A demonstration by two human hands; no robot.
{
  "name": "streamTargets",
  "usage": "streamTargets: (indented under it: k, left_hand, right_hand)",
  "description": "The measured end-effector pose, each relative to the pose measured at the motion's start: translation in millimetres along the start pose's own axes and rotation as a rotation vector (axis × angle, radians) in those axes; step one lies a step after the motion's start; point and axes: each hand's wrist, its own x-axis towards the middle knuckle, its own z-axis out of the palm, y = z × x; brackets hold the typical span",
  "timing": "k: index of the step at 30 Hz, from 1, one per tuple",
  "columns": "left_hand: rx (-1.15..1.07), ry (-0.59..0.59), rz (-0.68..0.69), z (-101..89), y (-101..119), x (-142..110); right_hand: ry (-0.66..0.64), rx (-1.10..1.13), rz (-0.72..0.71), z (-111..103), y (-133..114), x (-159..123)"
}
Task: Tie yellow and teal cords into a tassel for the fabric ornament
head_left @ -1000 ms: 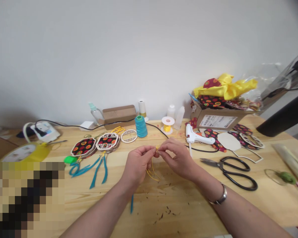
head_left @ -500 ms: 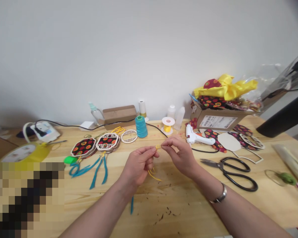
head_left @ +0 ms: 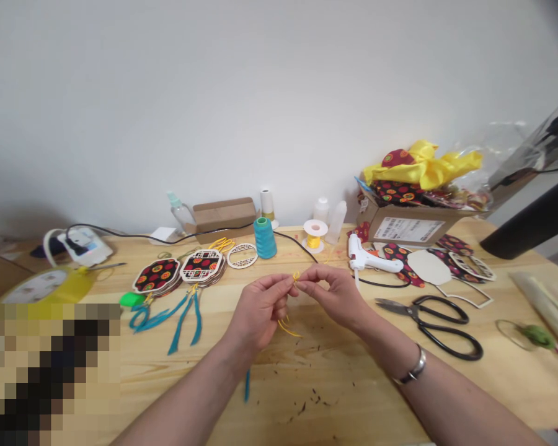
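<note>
My left hand [head_left: 259,310] and my right hand [head_left: 335,295] meet above the middle of the wooden table [head_left: 335,384]. Both pinch a thin yellow cord [head_left: 288,325] between thumb and fingers; its small knotted top shows between the fingertips and its loose ends curl down onto the table below my left hand. A watch sits on my right wrist. A short teal strand [head_left: 247,384] lies on the table under my left forearm.
Black scissors [head_left: 439,322] and a white glue gun [head_left: 369,259] lie to the right. Patterned wooden ornaments [head_left: 181,271] with teal tassels lie to the left. A teal thread cone [head_left: 264,238], a yellow spool [head_left: 314,235], bottles and a fabric-filled box [head_left: 411,220] stand behind.
My right hand drew slightly away from the left, then came back, so the fingertips touch again on the cord. The cord's loose ends have shifted a little.
</note>
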Motion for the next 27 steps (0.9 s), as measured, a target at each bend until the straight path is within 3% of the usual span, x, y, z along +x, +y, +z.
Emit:
streamTargets:
  k: [9, 27]
  left_hand:
    - [0.095, -0.018, -0.036, 0.3, -2, 1]
    - [0.139, -0.036, -0.055, -0.1, -2, -1]
  right_hand:
    - [0.164, -0.136, -0.049, -8, 8, 5]
    - [0.193, -0.139, -0.018, -10, 12, 7]
